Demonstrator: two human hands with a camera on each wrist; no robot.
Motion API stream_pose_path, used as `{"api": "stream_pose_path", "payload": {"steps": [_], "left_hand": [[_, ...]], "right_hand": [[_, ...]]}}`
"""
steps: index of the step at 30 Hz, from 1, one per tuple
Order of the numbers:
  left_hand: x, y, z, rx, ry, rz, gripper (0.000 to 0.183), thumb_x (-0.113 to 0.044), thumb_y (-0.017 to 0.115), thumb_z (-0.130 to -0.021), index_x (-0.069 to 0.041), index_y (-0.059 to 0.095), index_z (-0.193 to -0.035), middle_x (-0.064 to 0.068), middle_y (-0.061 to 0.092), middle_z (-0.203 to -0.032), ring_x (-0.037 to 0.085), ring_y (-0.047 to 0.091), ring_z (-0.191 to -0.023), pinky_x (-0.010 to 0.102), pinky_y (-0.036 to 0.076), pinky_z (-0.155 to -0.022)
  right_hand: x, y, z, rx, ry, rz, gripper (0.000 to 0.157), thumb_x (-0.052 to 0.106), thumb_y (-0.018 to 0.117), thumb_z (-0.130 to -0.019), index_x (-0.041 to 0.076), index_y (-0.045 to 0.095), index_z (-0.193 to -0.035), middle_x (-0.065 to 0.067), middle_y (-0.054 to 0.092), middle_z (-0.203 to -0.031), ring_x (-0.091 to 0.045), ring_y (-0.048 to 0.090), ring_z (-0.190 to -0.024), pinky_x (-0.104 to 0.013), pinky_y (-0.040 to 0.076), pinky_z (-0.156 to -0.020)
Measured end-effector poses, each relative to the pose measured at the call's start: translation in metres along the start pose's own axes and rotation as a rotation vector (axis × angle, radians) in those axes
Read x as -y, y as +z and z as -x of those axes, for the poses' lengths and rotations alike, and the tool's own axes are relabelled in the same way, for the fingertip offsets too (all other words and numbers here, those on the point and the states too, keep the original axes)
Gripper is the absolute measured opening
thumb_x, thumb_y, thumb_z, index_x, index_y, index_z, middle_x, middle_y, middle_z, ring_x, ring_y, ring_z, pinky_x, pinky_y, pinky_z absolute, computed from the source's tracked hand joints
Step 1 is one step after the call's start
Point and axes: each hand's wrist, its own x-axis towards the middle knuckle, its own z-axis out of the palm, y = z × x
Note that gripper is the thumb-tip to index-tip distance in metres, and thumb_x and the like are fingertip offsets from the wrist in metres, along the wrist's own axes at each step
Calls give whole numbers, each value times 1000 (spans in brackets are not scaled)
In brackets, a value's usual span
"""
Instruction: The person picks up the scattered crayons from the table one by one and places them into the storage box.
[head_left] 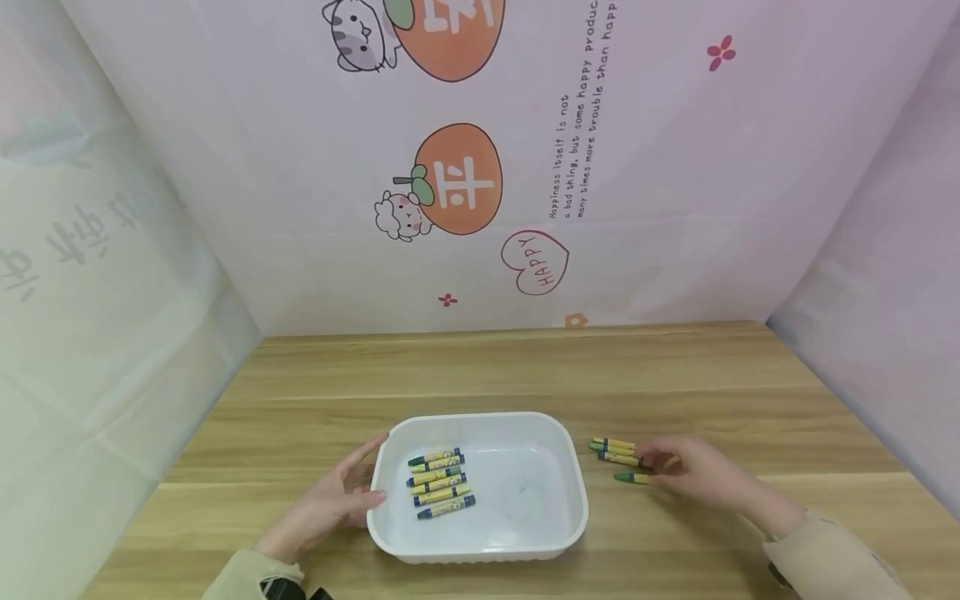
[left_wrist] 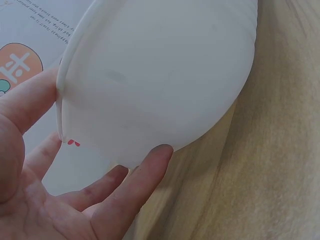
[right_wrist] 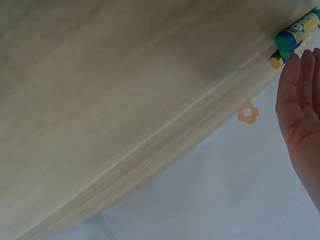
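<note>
A white plastic tray [head_left: 525, 500] stands on the wooden table with several crayons [head_left: 442, 476] in a rough column inside its left half. My left hand [head_left: 341, 496] grips the tray's left side, the thumb over the rim and the fingers against the outer wall. In the left wrist view, the fingers [left_wrist: 135, 190] touch the tray's wall [left_wrist: 165, 85]. Right of the tray lie several loose crayons [head_left: 617, 457] and a green crayon [head_left: 632, 477]. My right hand [head_left: 693, 471] is beside them, fingers fairly straight at their right ends. The hand partly hides these crayons.
The wooden table [head_left: 510, 367] reaches back to a printed white cloth [head_left: 637, 275]. More pale cloth hangs along the left side [head_left: 112, 292] and right side [head_left: 885, 275].
</note>
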Motion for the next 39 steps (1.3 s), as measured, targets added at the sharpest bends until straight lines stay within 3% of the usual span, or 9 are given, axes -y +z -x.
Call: {"api": "stream_pose_path", "payload": {"steps": [7, 17, 25, 34, 39], "left_hand": [[-1, 0, 0, -3, -5, -3, 89, -9, 65, -88, -11, 4, -152, 41, 14, -145, 29, 54, -113, 47, 56, -84], [-3, 0, 0, -2, -6, -9, 90, -9, 65, -88, -12, 3, -153, 41, 14, -145, 30, 55, -113, 48, 56, -84], [-4, 1, 1, -2, -7, -6, 90, -8, 65, -87, -11, 3, -153, 41, 13, -145, 30, 56, -112, 48, 56, -83], [-1, 0, 0, 4, -6, 1, 90, -8, 65, -88, -11, 2, -152, 41, 13, -145, 30, 56, -112, 48, 56, -84], [-1, -1, -1, 2, -4, -15, 90, -9, 64, -88, -11, 2, -152, 41, 12, -146, 32, 54, -114, 48, 56, -84]], "right_hand": [[-1, 2, 1, 12, -7, 20, 32, 6, 73, -76, -1, 65, -107, -13, 68, -100, -10, 63, -86, -27, 58, -70], [-12, 5, 3, 16, -46, 78, 28, 0, 73, -74, 1, 67, -102, -4, 69, -90, -3, 59, -80, -23, 55, -66], [-10, 2, 5, 77, -8, 8, 25, 3, 70, -78, 4, 67, -103, -5, 69, -95, -10, 62, -82, -22, 55, -68], [-2, -2, 0, 52, 68, -75, 31, 8, 68, -80, 0, 65, -110, -1, 66, -95, -3, 56, -83, -19, 52, -74], [13, -8, -15, 37, 62, -78, 34, 9, 68, -80, 0, 64, -113, -2, 66, -96, -5, 56, -86, -21, 51, -73]]}}
